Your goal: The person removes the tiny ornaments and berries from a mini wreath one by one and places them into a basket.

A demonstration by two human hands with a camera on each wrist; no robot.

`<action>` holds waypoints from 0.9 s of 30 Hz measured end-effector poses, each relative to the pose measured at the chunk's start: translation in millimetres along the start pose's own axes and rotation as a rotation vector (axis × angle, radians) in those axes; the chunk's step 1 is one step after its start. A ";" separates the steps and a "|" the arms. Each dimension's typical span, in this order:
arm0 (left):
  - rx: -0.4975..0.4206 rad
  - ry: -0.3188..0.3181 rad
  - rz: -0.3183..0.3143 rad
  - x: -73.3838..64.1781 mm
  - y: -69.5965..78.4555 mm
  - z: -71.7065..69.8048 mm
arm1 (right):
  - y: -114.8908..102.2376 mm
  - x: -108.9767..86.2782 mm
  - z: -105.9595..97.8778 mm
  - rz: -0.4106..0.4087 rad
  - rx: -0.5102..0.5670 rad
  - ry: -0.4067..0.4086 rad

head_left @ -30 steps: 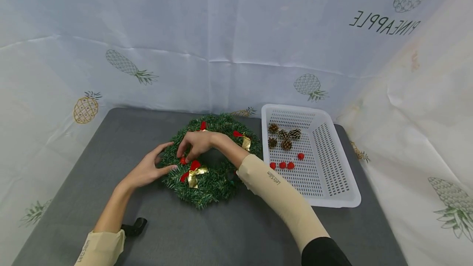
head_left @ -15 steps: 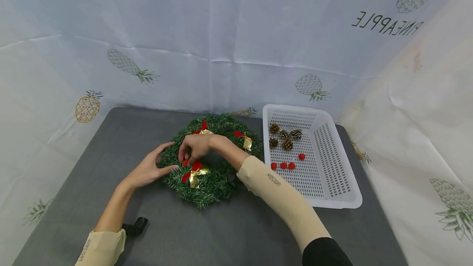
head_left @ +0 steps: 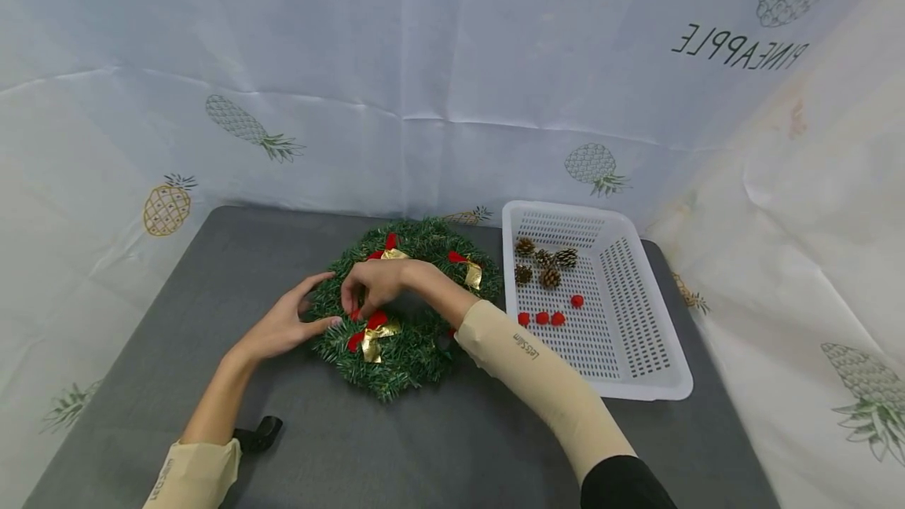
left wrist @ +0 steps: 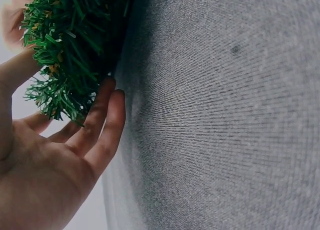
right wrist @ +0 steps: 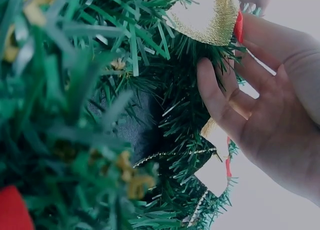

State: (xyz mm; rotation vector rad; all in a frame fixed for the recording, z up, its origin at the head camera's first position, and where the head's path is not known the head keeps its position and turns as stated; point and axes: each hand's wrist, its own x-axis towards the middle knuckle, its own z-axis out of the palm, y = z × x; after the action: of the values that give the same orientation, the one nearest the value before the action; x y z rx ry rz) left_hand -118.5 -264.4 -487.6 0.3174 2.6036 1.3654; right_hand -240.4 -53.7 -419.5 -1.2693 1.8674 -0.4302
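Observation:
A round green wreath (head_left: 410, 371) with red and gold bows (head_left: 375, 332) lies on the grey table. My left hand (head_left: 286, 319) holds its left edge, thumb above; the left wrist view has the fingers curled against the green tinsel (left wrist: 75, 44). Reaching over the wreath, my right hand (head_left: 378, 283) pinches a small red ball (head_left: 355, 314) down among the branches just behind the lower left bow. That ball is mostly covered by the fingertips. In the right wrist view, the right fingers (right wrist: 220, 99) reach in beside a gold bow (right wrist: 207, 19).
A white plastic basket (head_left: 679, 383) stands right of the wreath. In it lie several pine cones (head_left: 550, 277) and several red balls (head_left: 543, 318). A black wrist camera (head_left: 261, 433) sits on the left wrist. A pineapple-print cloth (head_left: 438, 61) hangs behind the table.
The right fingertips have closed in a little on the red ball, which sinks lower and is more covered now. The left hand keeps its place on the wreath.

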 end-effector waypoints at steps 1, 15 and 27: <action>-0.002 -0.001 0.001 0.1 0.0 0.1 | -0.2 0.1 0.2 0.002 -0.007 0.001; -0.016 -0.004 -0.003 0.5 0.9 -0.1 | -3.1 -12.7 -7.8 -0.035 0.035 0.046; -0.018 -0.005 -0.012 0.8 2.7 0.5 | -1.2 -38.7 -24.4 -0.101 0.059 0.096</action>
State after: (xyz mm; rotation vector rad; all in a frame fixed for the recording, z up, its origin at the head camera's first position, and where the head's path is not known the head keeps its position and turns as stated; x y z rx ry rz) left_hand -118.8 -262.3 -485.7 0.3013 2.5834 1.3813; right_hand -252.5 -23.8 -387.1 -1.3278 1.8608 -0.6057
